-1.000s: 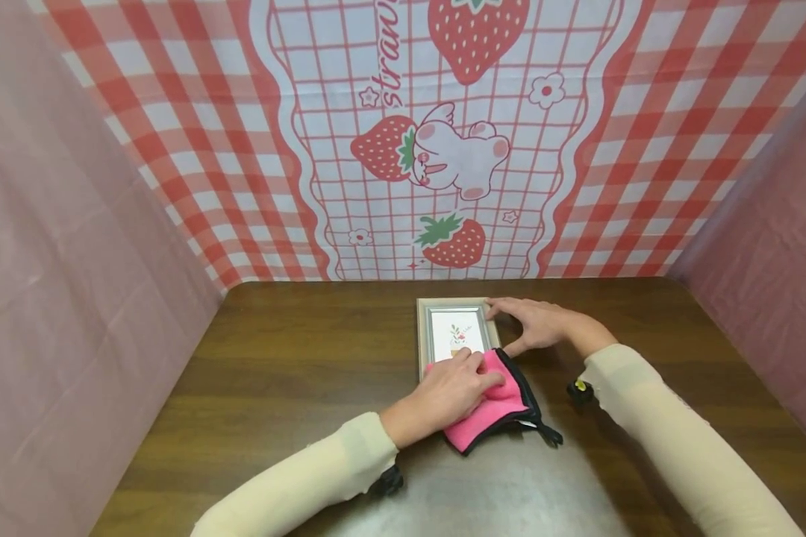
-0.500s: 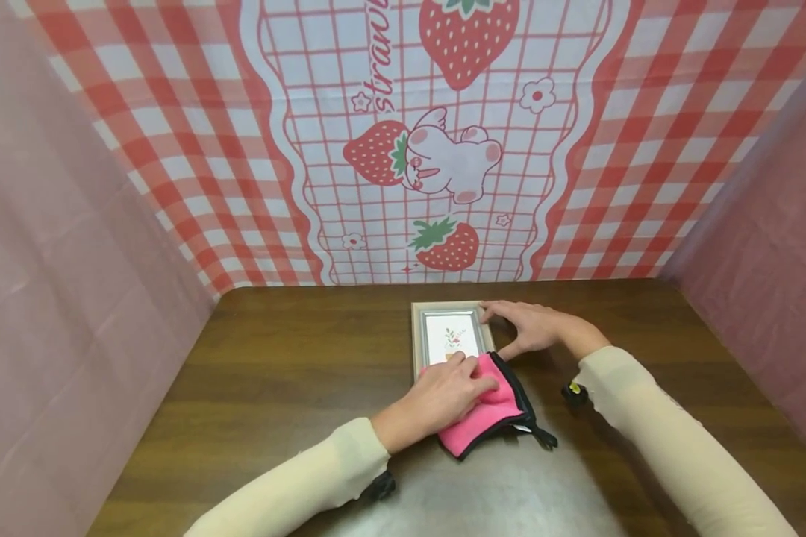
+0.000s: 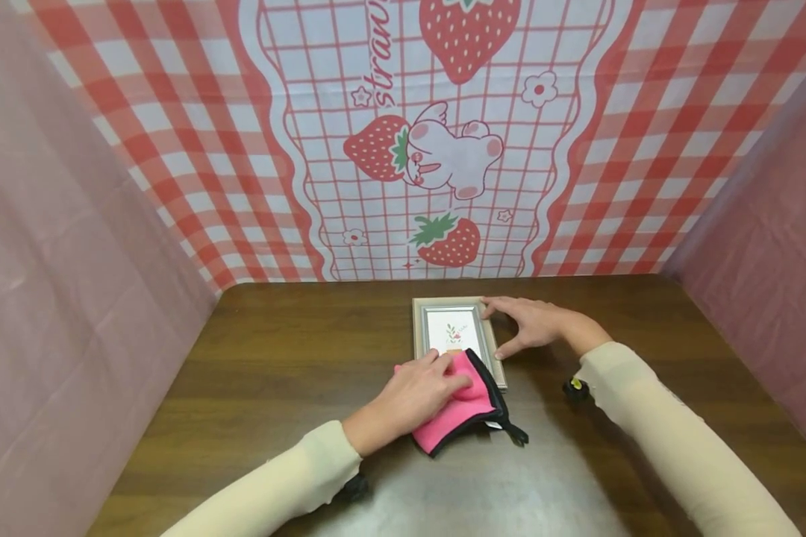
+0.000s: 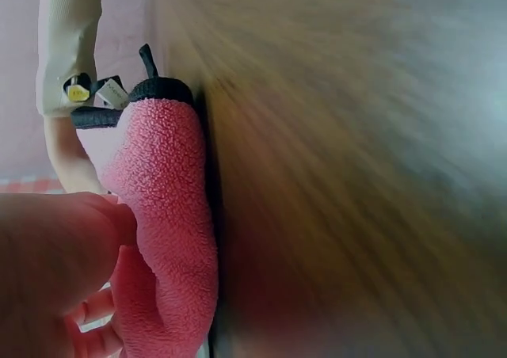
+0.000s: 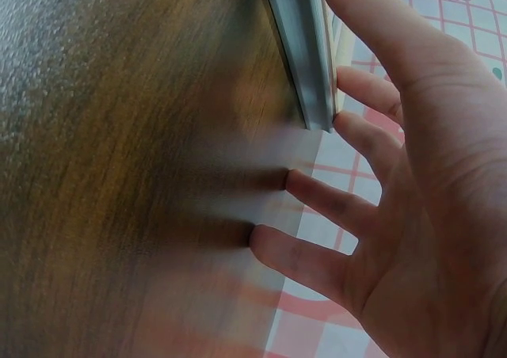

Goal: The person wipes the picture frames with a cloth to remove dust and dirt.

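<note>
A picture frame (image 3: 419,328) with a pale outer border and a silver inner edge lies flat near the back of the table. The print inside shows a small plant. My left hand (image 3: 416,391) holds a pink fleecy cloth (image 3: 466,406) with black trim, bunched under its fingers over the frame's near left part, which is hidden. In the left wrist view the cloth (image 4: 170,192) bulges beside the fingers. My right hand (image 3: 537,324) holds the frame's right side, fingertips at the far right corner and thumb lower down. Two of its fingertips rest on the table in the right wrist view.
The brown wooden table (image 3: 275,358) ends at a red-and-white strawberry curtain (image 3: 443,149) along the back. Plain pink cloth walls (image 3: 74,224) rise at both sides. A black loop (image 3: 516,434) trails from the cloth's right corner.
My left hand has slid left with the cloth, baring the frame's lower right corner. My right hand stays at the frame's right side. The head view has shifted slightly.
</note>
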### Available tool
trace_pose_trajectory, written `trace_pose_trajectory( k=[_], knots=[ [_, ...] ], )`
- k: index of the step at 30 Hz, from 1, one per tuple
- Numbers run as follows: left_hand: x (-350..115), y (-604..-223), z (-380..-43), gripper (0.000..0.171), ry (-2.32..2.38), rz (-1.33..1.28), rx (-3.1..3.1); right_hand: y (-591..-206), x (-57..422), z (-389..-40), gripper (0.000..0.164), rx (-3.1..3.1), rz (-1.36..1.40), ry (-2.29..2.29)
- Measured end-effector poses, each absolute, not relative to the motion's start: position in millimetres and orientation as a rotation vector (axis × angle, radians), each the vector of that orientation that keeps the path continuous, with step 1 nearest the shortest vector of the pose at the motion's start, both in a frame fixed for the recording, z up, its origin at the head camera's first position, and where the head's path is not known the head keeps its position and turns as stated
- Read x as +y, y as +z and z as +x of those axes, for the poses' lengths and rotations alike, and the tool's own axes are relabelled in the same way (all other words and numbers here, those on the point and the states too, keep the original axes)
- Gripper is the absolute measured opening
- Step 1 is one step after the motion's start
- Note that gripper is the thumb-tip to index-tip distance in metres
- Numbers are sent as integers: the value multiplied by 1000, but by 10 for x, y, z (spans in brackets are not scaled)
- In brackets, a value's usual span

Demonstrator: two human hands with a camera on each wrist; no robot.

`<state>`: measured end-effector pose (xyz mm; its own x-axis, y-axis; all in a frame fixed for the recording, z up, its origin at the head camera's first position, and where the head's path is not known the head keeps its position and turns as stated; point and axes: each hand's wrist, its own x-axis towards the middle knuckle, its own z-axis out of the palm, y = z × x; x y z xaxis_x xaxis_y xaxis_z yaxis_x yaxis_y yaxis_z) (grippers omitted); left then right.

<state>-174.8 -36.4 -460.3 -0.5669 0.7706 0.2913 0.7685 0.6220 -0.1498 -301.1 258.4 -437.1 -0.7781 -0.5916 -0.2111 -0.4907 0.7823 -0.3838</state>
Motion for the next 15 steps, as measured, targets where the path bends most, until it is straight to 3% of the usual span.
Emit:
trace_pose_trajectory(
  k=[15],
  knots=[
    [-595,-4601,-1740,19,70,-1278,-2500,-4397,2607,-3008,91,2649,-801,-451]
  ],
)
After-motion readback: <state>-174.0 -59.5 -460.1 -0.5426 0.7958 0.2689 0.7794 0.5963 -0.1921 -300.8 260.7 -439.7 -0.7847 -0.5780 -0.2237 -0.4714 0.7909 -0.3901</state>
